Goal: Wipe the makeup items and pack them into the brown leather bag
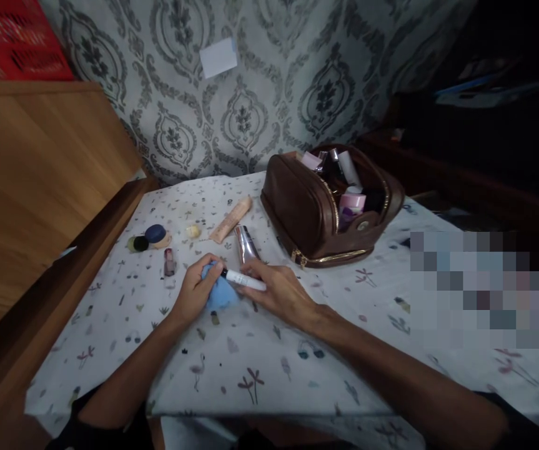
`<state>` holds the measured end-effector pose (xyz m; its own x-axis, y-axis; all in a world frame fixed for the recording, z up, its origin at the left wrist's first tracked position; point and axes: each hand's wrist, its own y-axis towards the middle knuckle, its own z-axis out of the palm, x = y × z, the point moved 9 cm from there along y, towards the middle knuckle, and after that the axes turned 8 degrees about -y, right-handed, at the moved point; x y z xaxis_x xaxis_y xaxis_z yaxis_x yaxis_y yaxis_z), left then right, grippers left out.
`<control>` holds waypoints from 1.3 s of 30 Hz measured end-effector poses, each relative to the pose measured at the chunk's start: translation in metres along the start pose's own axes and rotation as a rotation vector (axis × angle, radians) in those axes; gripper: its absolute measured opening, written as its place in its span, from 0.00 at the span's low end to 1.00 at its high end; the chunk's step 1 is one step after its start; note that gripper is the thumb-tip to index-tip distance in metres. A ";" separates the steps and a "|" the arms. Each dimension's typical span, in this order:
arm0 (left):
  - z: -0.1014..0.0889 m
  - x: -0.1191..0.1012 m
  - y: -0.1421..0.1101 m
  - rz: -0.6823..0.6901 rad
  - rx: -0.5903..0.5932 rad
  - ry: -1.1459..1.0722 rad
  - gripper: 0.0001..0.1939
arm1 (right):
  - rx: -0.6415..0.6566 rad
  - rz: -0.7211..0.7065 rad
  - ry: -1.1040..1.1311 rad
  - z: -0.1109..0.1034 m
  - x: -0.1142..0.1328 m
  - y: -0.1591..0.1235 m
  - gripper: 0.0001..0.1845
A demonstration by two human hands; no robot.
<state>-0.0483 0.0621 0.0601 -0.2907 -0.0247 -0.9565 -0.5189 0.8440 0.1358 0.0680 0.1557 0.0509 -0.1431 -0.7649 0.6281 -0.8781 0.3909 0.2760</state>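
Observation:
My left hand (198, 286) is closed on a light blue cloth (221, 292), its thumb and fingers at the black end of a slim white tube (245, 280). Around the white end of that tube my right hand (282, 289) is closed too. The tube lies sideways between both hands, over the table. Just beyond my right fingers is a silver bottle (247, 242). Farther back lies a peach-coloured squeeze tube (232, 220). To the left of my left hand, a small bottle with a dark reddish cap (170, 262) rests on the cloth.
A brown cosmetic bag (301, 209), unzipped and full of cosmetics, stands at the back right. A small yellow item (193, 231), a blue-lidded jar (155, 235) and a black-capped green container (138, 244) sit at the left. A wooden panel (39, 175) borders the patterned table (250, 350).

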 end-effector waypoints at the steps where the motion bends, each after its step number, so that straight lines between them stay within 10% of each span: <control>1: -0.001 0.001 0.000 -0.001 -0.005 -0.013 0.18 | -0.010 -0.006 0.005 0.000 0.000 0.000 0.13; 19: -0.005 -0.001 0.000 0.063 -0.056 -0.032 0.14 | 0.048 -0.056 0.124 -0.003 0.008 0.004 0.17; 28: 0.003 -0.013 -0.005 0.107 0.033 -0.005 0.13 | 0.348 0.085 0.595 0.026 0.003 0.001 0.30; 39: 0.002 0.003 -0.007 -0.003 -0.014 0.036 0.18 | 0.306 0.045 0.846 0.035 0.006 0.003 0.28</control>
<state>-0.0441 0.0566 0.0555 -0.3179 -0.0474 -0.9469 -0.5308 0.8365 0.1363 0.0481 0.1347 0.0297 0.0976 -0.0724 0.9926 -0.9803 0.1652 0.1085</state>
